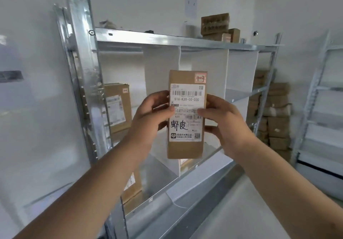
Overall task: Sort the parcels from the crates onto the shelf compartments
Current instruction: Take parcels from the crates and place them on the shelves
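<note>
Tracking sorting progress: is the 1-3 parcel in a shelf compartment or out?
Out: the left hand and right hand grip the parcel upright in front of the shelf.

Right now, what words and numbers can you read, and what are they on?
"1-3": red-framed sticker on the held parcel.
"516-K20-00-030": its white label.
"K20": same label, lower.
"虾皮": handwritten on that label.
Fine print, the shelved parcel's label and the wall paper: too blurred.

Paper sheet (191,4) on white wall (130,1)
</note>
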